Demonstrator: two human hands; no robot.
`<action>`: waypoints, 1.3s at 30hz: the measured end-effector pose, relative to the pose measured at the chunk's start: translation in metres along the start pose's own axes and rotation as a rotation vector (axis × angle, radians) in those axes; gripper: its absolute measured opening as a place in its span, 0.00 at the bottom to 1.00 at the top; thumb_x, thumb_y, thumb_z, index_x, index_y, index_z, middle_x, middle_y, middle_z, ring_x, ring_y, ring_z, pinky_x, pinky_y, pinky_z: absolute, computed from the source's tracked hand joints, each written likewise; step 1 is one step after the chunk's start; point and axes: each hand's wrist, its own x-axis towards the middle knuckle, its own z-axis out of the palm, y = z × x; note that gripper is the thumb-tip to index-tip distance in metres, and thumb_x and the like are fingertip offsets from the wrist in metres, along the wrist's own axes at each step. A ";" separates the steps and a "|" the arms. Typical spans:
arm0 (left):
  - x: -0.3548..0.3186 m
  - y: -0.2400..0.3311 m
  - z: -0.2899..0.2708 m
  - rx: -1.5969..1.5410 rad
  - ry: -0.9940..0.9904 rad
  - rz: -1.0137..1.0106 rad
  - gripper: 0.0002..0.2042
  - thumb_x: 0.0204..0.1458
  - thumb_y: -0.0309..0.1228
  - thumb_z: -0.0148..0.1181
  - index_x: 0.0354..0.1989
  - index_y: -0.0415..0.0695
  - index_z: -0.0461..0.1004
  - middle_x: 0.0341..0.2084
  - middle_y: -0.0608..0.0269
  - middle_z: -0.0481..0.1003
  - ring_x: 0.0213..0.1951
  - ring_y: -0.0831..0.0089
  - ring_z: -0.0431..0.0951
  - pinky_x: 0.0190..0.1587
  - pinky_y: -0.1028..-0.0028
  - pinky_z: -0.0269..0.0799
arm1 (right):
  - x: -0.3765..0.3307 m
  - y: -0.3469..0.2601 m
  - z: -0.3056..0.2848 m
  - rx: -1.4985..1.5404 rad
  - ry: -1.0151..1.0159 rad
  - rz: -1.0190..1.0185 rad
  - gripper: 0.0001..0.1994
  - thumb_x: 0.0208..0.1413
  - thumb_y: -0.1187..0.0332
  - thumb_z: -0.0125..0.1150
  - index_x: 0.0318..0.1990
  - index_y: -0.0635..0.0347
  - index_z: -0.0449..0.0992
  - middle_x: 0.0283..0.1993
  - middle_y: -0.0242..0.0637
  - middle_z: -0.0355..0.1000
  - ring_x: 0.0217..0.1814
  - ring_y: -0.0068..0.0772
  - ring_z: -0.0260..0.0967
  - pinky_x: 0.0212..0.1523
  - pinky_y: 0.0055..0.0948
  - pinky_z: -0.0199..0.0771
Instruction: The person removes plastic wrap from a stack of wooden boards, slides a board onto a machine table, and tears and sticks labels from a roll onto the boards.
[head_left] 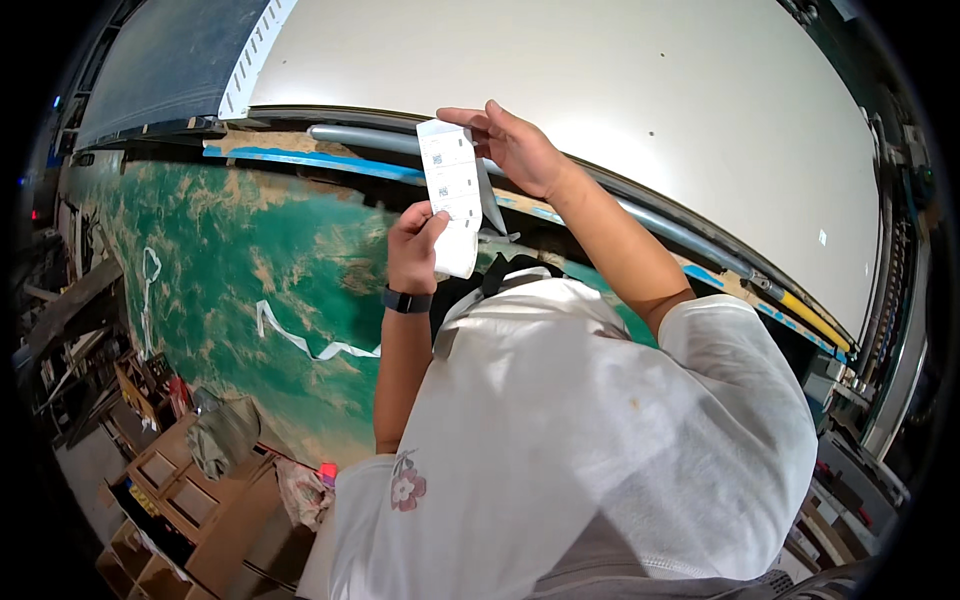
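The person's left hand (412, 250) has hold of a white label strip (450, 180) near its lower part, with the thumb closed on the front side and the other fingers curled near its edge. The strip hangs over the gap between the pale panel (560, 60) and the person's body, with its printed side facing up. The right hand (525, 150) is near the top end of the strip; its fingers are extended and its thumb stands well apart, so it seems not to grip, but I cannot tell if the fingertips touch the paper. In my judgement, the main risk is the loose top end: if only the left pinch carries the strip, it may bend or curl, and the labels could fold onto each other. A quick pull by the right hand could tear the paper or crease it. If the left thumb loosens, the strip could slip down past the grey tube (365, 138) and the blue-edged beam (320, 163) to the dusty green floor (330, 240), where pale ribbons (285, 335) lie, and dust could dirty it.
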 end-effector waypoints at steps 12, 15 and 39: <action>0.075 0.070 -0.161 0.180 0.021 -0.112 0.10 0.48 0.22 0.57 0.39 0.34 0.77 0.32 0.64 0.77 0.33 0.80 0.74 0.36 0.79 0.69 | 0.113 0.098 0.108 -1.188 -0.009 -0.233 0.14 0.51 0.59 0.61 0.37 0.60 0.77 0.37 0.42 0.73 0.43 0.46 0.69 0.45 0.40 0.66; 0.094 0.086 -0.180 0.082 -0.023 -0.122 0.14 0.49 0.19 0.53 0.45 0.33 0.75 0.38 0.62 0.77 0.36 0.78 0.75 0.39 0.79 0.70 | 0.163 0.092 0.094 -1.060 -0.149 -0.166 0.13 0.49 0.61 0.63 0.37 0.60 0.77 0.38 0.42 0.73 0.44 0.46 0.69 0.43 0.39 0.69; 0.297 0.179 -0.359 0.271 0.104 -0.295 0.03 0.49 0.21 0.55 0.28 0.39 0.75 0.23 0.70 0.73 0.26 0.80 0.71 0.31 0.80 0.67 | 0.414 0.119 0.153 -1.489 0.042 -0.099 0.14 0.42 0.58 0.52 0.24 0.58 0.79 0.28 0.46 0.75 0.33 0.51 0.74 0.33 0.47 0.72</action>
